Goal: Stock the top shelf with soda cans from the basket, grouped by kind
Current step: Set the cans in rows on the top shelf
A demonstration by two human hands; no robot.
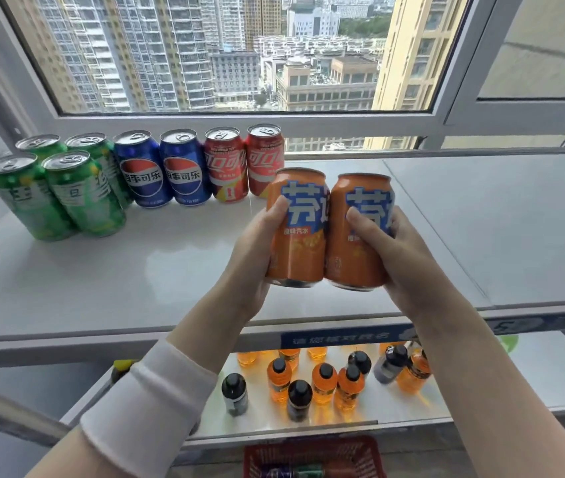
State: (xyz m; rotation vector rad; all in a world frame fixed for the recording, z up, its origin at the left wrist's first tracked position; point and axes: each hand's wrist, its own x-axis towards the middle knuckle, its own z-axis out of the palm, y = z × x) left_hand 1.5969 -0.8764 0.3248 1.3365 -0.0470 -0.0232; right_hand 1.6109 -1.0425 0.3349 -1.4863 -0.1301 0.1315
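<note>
My left hand [256,257] grips one orange can [300,257] and my right hand [408,267] grips a second orange can [353,260]. The two cans touch side by side, held upright above the white top shelf [170,284], right of the standing rows. On the shelf's back left stand several green cans [80,194], two blue cans [160,170] and two red cans [239,163], grouped by colour. The red basket [312,453] sits at the bottom edge below, with a few cans partly visible inside.
A large window [232,53] runs behind the shelf. The lower shelf [533,374] holds several orange and dark bottles [322,381]. A blue label strip [343,336] runs along the top shelf's front edge.
</note>
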